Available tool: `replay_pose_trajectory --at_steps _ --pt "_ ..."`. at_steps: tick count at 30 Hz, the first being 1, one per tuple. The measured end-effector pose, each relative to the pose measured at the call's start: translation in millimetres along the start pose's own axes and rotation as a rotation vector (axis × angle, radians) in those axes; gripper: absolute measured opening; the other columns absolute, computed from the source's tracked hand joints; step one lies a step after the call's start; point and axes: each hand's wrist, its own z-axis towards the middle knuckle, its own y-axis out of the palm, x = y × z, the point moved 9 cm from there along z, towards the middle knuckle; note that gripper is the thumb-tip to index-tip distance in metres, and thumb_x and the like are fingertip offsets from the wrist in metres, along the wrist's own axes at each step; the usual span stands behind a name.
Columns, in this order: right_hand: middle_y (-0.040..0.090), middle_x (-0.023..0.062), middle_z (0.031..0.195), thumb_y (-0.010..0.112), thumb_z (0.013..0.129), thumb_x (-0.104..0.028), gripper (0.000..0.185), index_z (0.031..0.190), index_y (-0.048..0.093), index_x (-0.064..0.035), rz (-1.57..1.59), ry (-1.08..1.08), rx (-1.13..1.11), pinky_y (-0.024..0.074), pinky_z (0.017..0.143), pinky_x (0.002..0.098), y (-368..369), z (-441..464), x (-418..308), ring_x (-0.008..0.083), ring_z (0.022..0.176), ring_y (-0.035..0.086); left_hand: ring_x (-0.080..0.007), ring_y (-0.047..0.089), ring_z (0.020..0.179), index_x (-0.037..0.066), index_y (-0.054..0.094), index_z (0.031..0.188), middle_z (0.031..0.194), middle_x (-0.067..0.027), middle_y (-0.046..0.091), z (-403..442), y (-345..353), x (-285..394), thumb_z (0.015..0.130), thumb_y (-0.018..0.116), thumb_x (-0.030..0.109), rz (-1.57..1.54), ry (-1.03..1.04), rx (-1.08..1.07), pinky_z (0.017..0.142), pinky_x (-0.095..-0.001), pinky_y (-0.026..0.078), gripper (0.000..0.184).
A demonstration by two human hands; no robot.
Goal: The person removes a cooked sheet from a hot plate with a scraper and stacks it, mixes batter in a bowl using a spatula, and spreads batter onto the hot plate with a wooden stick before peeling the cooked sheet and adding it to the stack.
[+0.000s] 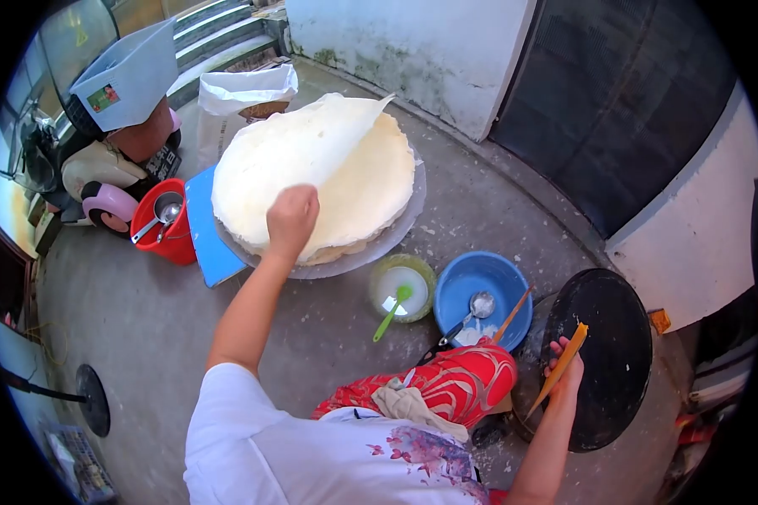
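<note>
My left hand (293,220) is closed at the near edge of a thin pale flatbread sheet (290,139), which lies partly folded over a tall stack of round flatbreads (369,181). The stack rests on a round, clear-edged sheet or tray (408,220). My right hand (567,370) is wrapped round a yellowish wooden scraper (557,370), held at the near left side of a black round griddle (611,337). The fingertips of the left hand are hard to make out.
A blue basin (514,316) holds a ladle (481,305) and a wooden stick. Beside it stands a bowl of whitish liquid (406,278) with a green brush (389,316). A red bucket (167,244), a white sack (215,126) and a scooter (101,172) are at left.
</note>
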Motion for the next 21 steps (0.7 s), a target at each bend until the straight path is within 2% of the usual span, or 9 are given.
replay_pose_trajectory --at_steps 2,4,7,16,21 --pt "0.06 0.0082 0.082 0.04 0.089 -0.023 0.024 0.101 0.052 -0.007 0.001 0.013 0.008 0.0335 0.032 0.026 -1.4 -0.9 3.0 0.0117 0.039 0.043 -0.0271 0.057 0.069 0.006 0.056 0.08 0.078 -0.0093 0.059 -24.1 12.5 13.9 0.068 0.06 0.003 -0.042 0.123 -0.16 0.058 -0.0357 0.047 0.012" --pt "0.06 0.008 0.082 0.04 0.089 -0.023 0.024 0.102 0.051 -0.0065 -0.007 0.03 0.011 0.034 0.032 0.0258 -4.4 0.5 7.9 0.0118 0.039 0.043 -0.0262 0.056 0.068 0.006 0.054 0.074 0.075 -0.0086 0.058 -45.2 25.0 24.9 0.068 0.058 0.004 -0.08 0.193 -0.291 0.058 -0.0362 0.046 0.008" --pt "0.059 0.0074 0.081 0.041 0.089 -0.024 0.024 0.103 0.05 -0.0072 -0.006 0.049 0.018 0.0336 0.032 0.0255 -6.7 3.2 12.7 0.0116 0.04 0.043 -0.0251 0.055 0.067 0.006 0.05 0.07 0.07 -0.0075 0.055 -68.9 43.5 22.7 0.069 0.057 0.007 -0.023 0.179 -0.417 0.057 -0.036 0.045 0.007" --pt "0.059 0.0056 0.079 0.04 0.09 -0.035 0.029 0.1 0.051 -0.0106 0.081 0.129 0.016 0.0327 0.04 0.0254 -18.9 10.2 26.0 0.0118 0.047 0.043 -0.0249 0.054 0.066 0.007 0.05 0.068 0.068 -0.0071 0.053 -67.6 44.3 14.7 0.07 0.056 0.008 -0.028 0.134 -0.435 0.058 -0.0358 0.044 0.007" --pt "0.059 0.0057 0.079 0.04 0.089 -0.036 0.03 0.097 0.053 -0.0098 0.075 0.176 -0.024 0.0325 0.04 0.025 -17.7 8.4 35.5 0.0114 0.047 0.042 -0.0258 0.054 0.066 0.006 0.051 0.068 0.068 -0.0074 0.054 -75.2 47.2 9.7 0.07 0.055 0.008 -0.053 0.112 -0.43 0.057 -0.0372 0.044 0.005"
